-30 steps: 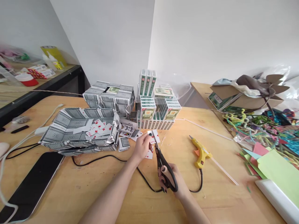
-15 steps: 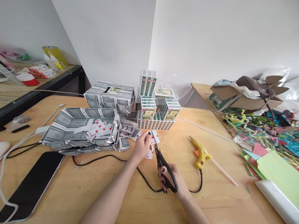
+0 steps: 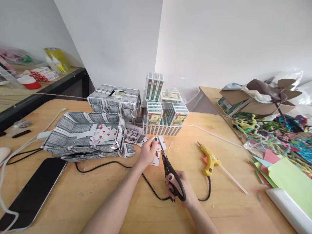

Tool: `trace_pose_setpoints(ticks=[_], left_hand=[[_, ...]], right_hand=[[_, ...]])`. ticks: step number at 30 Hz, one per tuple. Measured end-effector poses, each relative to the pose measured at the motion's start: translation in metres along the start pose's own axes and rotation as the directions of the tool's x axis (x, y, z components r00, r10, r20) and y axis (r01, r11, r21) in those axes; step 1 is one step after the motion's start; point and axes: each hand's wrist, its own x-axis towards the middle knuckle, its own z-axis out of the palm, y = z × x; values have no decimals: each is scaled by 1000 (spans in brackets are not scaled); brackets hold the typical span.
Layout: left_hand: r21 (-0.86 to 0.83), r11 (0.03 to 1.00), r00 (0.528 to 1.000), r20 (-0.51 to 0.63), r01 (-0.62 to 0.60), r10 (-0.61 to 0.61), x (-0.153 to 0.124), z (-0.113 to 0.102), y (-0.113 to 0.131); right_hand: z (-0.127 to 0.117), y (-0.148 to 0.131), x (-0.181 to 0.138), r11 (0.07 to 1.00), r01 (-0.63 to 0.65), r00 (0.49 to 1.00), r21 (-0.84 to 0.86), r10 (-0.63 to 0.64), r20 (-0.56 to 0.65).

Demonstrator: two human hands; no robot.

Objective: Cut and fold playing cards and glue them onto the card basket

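Observation:
My left hand (image 3: pixel 148 151) is closed, pinching a playing card (image 3: pixel 162 143) that shows red diamonds. In my right hand (image 3: pixel 179 187) are black-handled scissors (image 3: pixel 172 172), whose blades reach up to that card. Below my left fingers lies another red-diamond card (image 3: pixel 156 160). Loose cards (image 3: pixel 134 134) are spread to the left of my left hand. A tray built of folded playing cards (image 3: pixel 75 127) stands further left, with cut card pieces (image 3: pixel 103 134) inside it.
Stacked card boxes (image 3: pixel 154 117) stand behind my hands, beside a folded-card box (image 3: pixel 117 100). To the right lies a yellow glue gun (image 3: pixel 209 159) with its black cord (image 3: pixel 156 191) crossing the table. Pipe cleaners (image 3: pixel 265 130) and coloured paper (image 3: pixel 290 175) are far right; a black slab (image 3: pixel 34 191) lies left.
Almost nothing differs. My hands, the scissors and the card stay in nearly the same place.

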Motion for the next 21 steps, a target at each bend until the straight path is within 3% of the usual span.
trace_pose_setpoints(ticks=[7, 12, 21], left_hand=[[-32, 999, 999, 29, 31, -30, 0, 1, -1], [75, 996, 998, -38, -43, 46, 1, 0, 4], [-28, 1000, 1000, -22, 3, -3, 2, 2, 0]], right_hand=[[3, -4, -1, 1000, 1, 1000, -11, -1, -11], [1, -2, 1, 999, -5, 1000, -32, 4, -30], [0, 0, 2, 999, -17, 999, -38, 15, -31]])
